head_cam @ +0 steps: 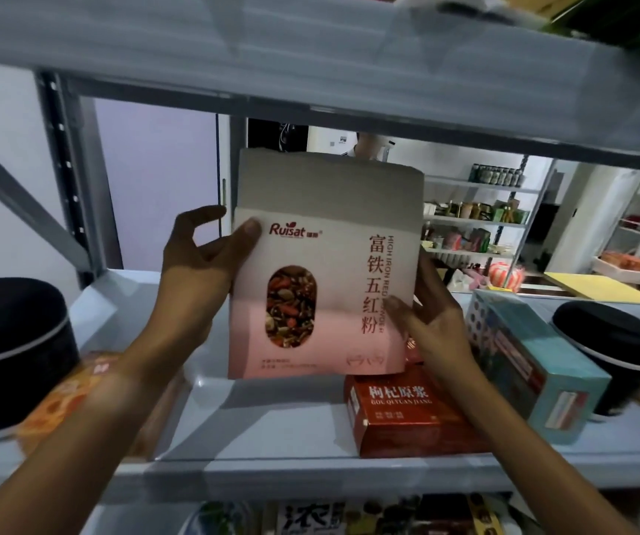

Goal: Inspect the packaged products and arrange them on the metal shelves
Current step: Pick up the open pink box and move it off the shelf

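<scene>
I hold a flat white-and-pink Ruisat box (322, 272) upright above the grey metal shelf (272, 415), its printed front facing me. My left hand (198, 264) grips its left edge, thumb on the front near the logo. My right hand (432, 314) grips the lower right edge, thumb on the front. The box's bottom edge hovers just above the shelf, behind a red box (407, 411) that lies flat at the shelf's front.
A teal box (534, 364) lies right of the red one, beside a black round tin (615, 349). Another black round tin (9, 349) and an orange pack (63, 399) sit left. The upper shelf (310, 71) hangs close overhead. More packs fill the level below.
</scene>
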